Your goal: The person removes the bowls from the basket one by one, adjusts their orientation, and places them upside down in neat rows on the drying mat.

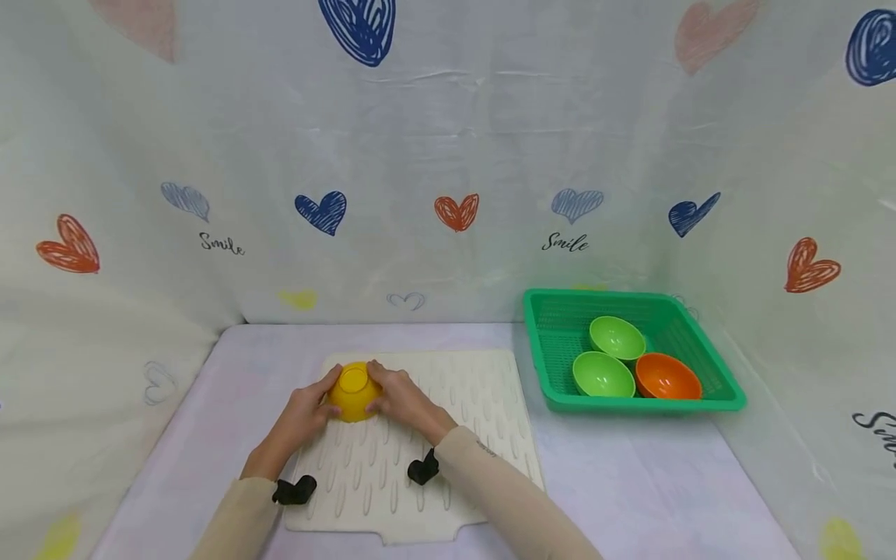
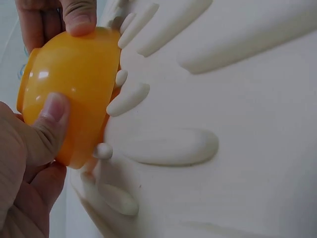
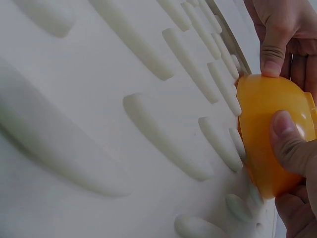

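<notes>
A yellow bowl (image 1: 353, 395) is upside down at the far left part of a white ridged drying mat (image 1: 483, 404), its round foot facing up. My left hand (image 1: 305, 416) grips its left side, the thumb on the near wall. From the right, my right hand (image 1: 406, 398) holds the opposite side with thumb and fingers. In the left wrist view the rim of the yellow bowl (image 2: 74, 99) is right at the raised ridges. The right wrist view shows both thumbs pressed on the wall of the yellow bowl (image 3: 262, 144).
A green basket (image 1: 549, 373) stands at the back right of the table. Inside lie two light green bowls, one at the back (image 1: 617, 337) and one in front (image 1: 603, 375), beside an orange bowl (image 1: 668, 377). A heart-patterned curtain (image 1: 399, 257) hangs behind and along the sides.
</notes>
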Tool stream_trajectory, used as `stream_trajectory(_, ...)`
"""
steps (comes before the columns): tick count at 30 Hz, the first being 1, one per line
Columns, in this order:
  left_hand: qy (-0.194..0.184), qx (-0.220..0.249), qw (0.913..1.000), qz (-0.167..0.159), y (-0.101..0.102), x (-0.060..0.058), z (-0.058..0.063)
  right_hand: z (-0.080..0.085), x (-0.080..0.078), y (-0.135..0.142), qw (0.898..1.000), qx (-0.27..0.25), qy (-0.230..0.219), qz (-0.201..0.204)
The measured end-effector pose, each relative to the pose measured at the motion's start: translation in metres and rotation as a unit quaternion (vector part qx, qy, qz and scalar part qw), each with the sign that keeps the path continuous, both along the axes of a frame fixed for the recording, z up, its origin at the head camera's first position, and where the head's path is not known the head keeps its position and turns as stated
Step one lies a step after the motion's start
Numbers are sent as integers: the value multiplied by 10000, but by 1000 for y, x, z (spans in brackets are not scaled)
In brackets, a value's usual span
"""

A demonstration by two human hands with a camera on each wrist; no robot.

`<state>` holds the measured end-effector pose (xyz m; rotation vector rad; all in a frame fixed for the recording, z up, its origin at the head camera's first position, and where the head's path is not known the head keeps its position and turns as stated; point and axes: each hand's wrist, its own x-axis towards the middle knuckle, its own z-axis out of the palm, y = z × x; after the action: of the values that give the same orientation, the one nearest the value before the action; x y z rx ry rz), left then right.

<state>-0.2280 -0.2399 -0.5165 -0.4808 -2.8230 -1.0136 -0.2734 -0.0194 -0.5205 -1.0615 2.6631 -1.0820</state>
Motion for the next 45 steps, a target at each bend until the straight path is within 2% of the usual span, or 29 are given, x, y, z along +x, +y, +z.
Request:
stream_trajectory(7, -137, -99, 9998, -48, 5, -8, 1, 3, -3, 3, 9999, 41, -7, -148)
stream_trajectory(11, -256, -185, 9995, -64, 12, -13, 6, 8, -4, 5, 9995, 95, -64, -279)
stream_trajectory(15, -423, -317, 9986, 67, 14, -13, 13, 11, -3, 1, 9988, 157, -237, -411)
stream_trajectory(20, -813, -404, 9950, 407, 11, -8, 23, 9, 0, -5, 9976, 253, -390, -522)
stream_trajectory(23, -834, -413, 9930, 729, 7, -8, 26, 9, 2, -6, 9966, 238, -482, -627)
stream_trajectory(25, -742, -337, 9909, 1075, 5, -8, 26, 8, 3, -5, 9963, 187, -511, -670)
stream_trajectory(28, -748, -80, 9823, 1715, 1, -10, 22, 9, 4, -4, 9966, 139, -468, -660)
stream_trajectory(30, -906, 37, 9759, 1987, -2, -11, 20, 9, 4, -3, 9969, 142, -425, -648)
stream_trajectory(36, -1784, 160, 9584, 2222, -9, -14, 19, 12, 4, -5, 9966, 202, -489, -628)
stream_trajectory(41, -1917, -112, 9491, 2498, -12, -12, 19, 13, 5, -10, 9967, 195, -588, -531)
stream_trajectory(45, -2073, -177, 9437, 2572, -11, -10, 19, 16, 9, -7, 9956, 534, -652, -407)
